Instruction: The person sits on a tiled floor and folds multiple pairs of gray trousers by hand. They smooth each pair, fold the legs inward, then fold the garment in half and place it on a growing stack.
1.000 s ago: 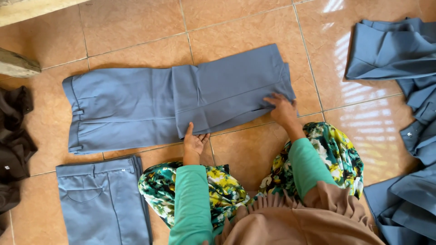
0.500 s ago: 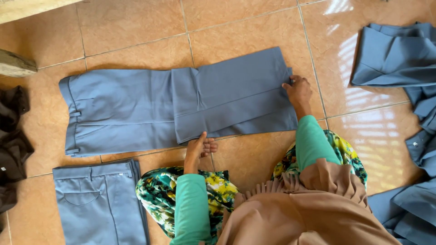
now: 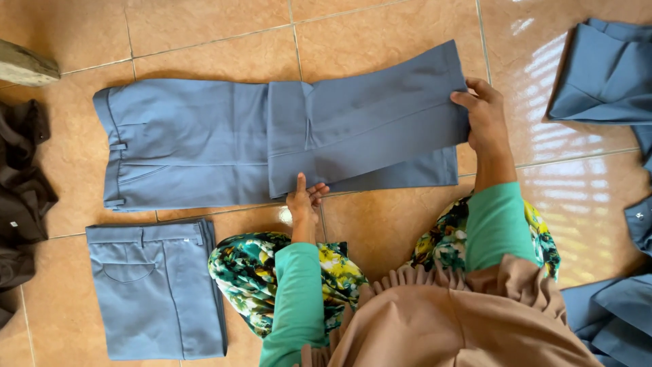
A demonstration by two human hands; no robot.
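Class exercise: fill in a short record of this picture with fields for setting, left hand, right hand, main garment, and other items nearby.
Setting: tiled floor
Left hand: pressing near edge of grey-blue trousers
Right hand: gripping leg hem, lifted
Main garment: flat, legs partly folded over
Nearby: folded trousers; grey-blue pile; dark clothes

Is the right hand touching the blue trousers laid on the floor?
Touching. The head view shows the right hand gripping the leg end of the blue trousers, fingers over the hem.
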